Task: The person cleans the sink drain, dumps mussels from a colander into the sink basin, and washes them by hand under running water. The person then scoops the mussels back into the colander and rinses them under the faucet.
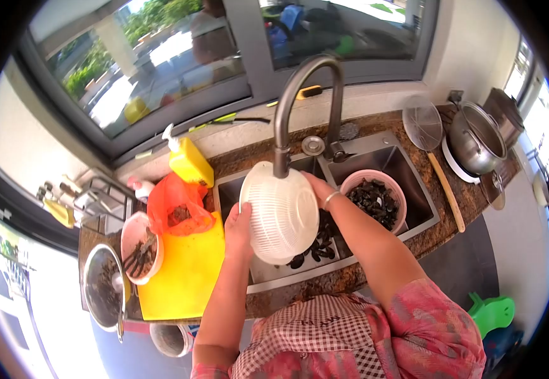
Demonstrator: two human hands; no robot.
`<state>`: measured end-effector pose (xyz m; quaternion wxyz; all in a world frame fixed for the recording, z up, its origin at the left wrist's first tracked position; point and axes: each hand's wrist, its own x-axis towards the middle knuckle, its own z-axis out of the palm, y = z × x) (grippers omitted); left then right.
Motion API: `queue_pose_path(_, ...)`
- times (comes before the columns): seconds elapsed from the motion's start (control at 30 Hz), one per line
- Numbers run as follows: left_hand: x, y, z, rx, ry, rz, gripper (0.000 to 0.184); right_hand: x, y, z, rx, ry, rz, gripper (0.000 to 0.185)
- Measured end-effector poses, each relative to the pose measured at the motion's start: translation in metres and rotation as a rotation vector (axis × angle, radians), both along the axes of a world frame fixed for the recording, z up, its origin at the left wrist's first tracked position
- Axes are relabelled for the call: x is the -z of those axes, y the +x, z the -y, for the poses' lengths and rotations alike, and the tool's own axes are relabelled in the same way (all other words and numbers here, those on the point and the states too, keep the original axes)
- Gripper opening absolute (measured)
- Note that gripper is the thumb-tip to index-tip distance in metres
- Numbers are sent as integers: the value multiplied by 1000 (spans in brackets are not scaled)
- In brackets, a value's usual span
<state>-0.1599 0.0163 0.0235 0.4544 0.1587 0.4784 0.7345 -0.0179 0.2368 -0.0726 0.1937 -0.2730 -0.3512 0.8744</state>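
Observation:
Both my hands grip a white plastic colander [280, 215], tilted on its side under the faucet [280, 126] above the left sink basin [265, 270]. My left hand [239, 228] is closed on its left rim. My right hand [318, 188] holds its far right side, with the fingers partly hidden behind it. Dark mussels [320, 249] lie in the left basin below, partly covered by the colander. In the right basin [418, 208] stands a pink bowl [402, 201] filled with more dark mussels [373, 203]. Whether water runs from the faucet I cannot tell.
A yellow cutting board [183, 271] lies left of the sink, with an orange plastic bag [183, 205] at its back. Nearby are a pink basin [137, 234], a metal bowl [101, 303] and a yellow pump bottle [189, 163]. Right: a long-handled strainer [435, 161] and a steel pot [476, 136].

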Motion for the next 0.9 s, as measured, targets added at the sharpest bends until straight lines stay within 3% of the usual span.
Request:
queue_pose_path(0.03,-2,-2,-1,-74,-1,69,27,24,6,2,14,-112,-143,52)
queue_pose_path(0.1,3,-5,-12,-174,17,229,31,24,30,15,22,-169,-134,49)
queue_pose_path(0.17,36,-8,-14,-206,78,356,39,35,47,28,193,-165,-30,47)
queue_pose_path(0.23,51,-6,-9,-283,63,592,43,42,51,50,255,-197,-109,48)
queue_pose_path(0.37,94,-3,-6,-194,2,644,44,40,68,78,358,-328,-273,47)
queue_pose_path(0.43,52,-9,25,103,-623,-105,45,49,76,73,369,-315,-287,46)
queue_pose_path(0.47,126,-19,29,21,-630,-570,48,54,81,65,324,-361,-264,47)
queue_pose_path(0.53,49,-14,84,-239,-450,-845,46,38,79,72,395,-342,-181,47)
queue_pose_path(0.6,54,-45,133,-462,-417,-1255,44,26,80,75,425,-316,-129,48)
queue_pose_path(0.7,85,-101,215,-545,-755,-1474,58,21,82,77,400,-284,-118,49)
queue_pose_path(0.77,110,-128,256,-531,-1124,-1445,67,20,83,78,395,-272,-148,49)
queue_pose_path(0.87,116,-115,252,-446,-1155,-1332,70,0,81,87,447,-212,-88,51)
queue_pose_path(0.9,126,-98,236,-396,-1013,-1389,69,-7,79,89,473,-159,-31,51)
